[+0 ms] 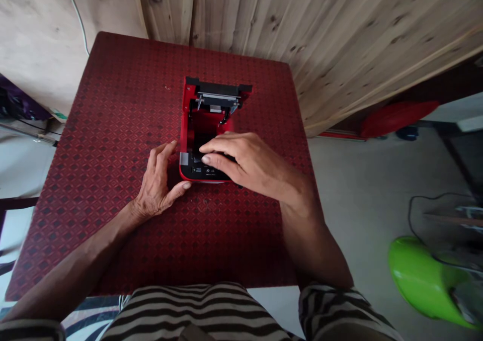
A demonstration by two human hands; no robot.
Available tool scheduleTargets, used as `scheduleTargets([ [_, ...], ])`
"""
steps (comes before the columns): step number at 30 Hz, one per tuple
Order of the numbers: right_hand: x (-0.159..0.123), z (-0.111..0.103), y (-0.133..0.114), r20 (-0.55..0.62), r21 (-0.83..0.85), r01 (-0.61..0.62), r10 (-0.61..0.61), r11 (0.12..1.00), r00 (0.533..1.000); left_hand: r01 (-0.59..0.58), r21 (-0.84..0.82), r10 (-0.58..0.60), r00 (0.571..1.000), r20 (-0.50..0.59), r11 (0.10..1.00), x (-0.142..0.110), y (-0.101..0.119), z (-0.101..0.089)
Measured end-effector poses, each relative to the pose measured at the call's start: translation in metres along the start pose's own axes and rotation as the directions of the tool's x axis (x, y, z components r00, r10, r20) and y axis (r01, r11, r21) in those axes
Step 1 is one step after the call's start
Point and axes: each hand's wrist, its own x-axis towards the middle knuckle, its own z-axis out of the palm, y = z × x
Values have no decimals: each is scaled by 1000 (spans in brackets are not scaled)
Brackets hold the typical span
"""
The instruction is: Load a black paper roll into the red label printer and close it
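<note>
Fingers bent and thumb drawn near them, my right grip (251,162) lay over the front of a red and black device (183,139), the tips close together at the inner edge of its front panel (207,172); whether they pinched anything or merely pressed, I could not tell. My left grip (155,187) was spread and held nothing, its fingers pointing along the device's left side, its thumb tip at the near left corner; I could not tell whether it touched the casing. The device stood near the middle of the counter (234,240), which had a dark red, diamond-patterned top; its lid (215,88) was raised at the far end, metal parts showing on the underside, the hollow below dark and partly behind my right fingers. A pale grey patch (184,158) marked the panel's left end, beside small white symbols. Beyond the counter ran a wall of knotted wooden planks (320,34); a bright green container (418,275) rested on the floor to my right; my striped shirt (188,313) met the near edge.
</note>
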Motion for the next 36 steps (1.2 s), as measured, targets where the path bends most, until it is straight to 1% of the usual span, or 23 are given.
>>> scheduleTargets([
  [2, -12, 7, -2, -78, 46, 12, -9, 999, 997, 6, -41, -7, 1000, -19, 999, 2, 0, -3],
  [4, -20, 15, -4, -159, 14, 6, -3, 1000, 987, 19, -88, -23, 999, -49, 996, 12, 0, -9],
  [5, -23, 19, -5, -191, -24, 7, -11, 1000, 981, 21, -107, -28, 998, -63, 994, 21, 0, -14],
  [7, -27, 25, -9, -252, -134, 13, -47, 991, 967, -1, -126, -10, 996, -89, 992, 48, 1, -24],
  [8, -29, 28, -11, -285, -198, 10, -67, 980, 956, -44, -115, 33, 995, -93, 992, 64, 2, -28],
  [10, -32, 32, -15, -349, -305, -9, -103, 952, 931, -99, -48, 94, 992, -89, 994, 99, 3, -36],
  [12, -34, 36, -18, -392, -373, -29, -130, 927, 911, -151, 25, 152, 988, -16, 988, 127, 7, -40],
  [14, -36, 39, -20, -406, -417, -29, -157, 909, 900, -150, 29, 150, 989, 17, 988, 139, 14, -41],
  [16, -38, 41, -22, -414, -458, -30, -184, 888, 891, -146, 39, 146, 989, 5, 988, 133, 22, -41],
  [17, -39, 42, -23, -420, -480, -31, -199, 877, 885, -155, 43, 155, 988, -2, 987, 125, 25, -41],
  [19, -41, 44, -25, -434, -515, -37, -223, 856, 873, -215, 47, 214, 977, 16, 976, 105, 29, -41],
  [22, -42, 49, -28, -447, -523, -69, -205, 849, 871, -287, 82, 284, 958, 51, 954, 77, 25, -39],
  [24, -42, 51, -30, -456, -510, -93, -177, 855, 872, -326, 103, 320, 945, 66, 940, 67, 19, -35],
  [27, -42, 53, -31, -460, -485, -108, -147, 868, 876, -373, 128, 368, 928, 59, 919, 61, 13, -31],
  [30, -43, 52, -33, -432, -437, -119, -92, 891, 897, -398, 155, 395, 917, 48, 904, 60, 10, -29],
  [33, -42, 53, -33, -405, -394, -131, -44, 910, 913, -392, 170, 384, 920, 78, 904, 59, 8, -29],
  [36, -43, 54, -33, -408, -391, -131, -44, 911, 912, -365, 163, 354, 930, 95, 917, 57, 7, -26],
])
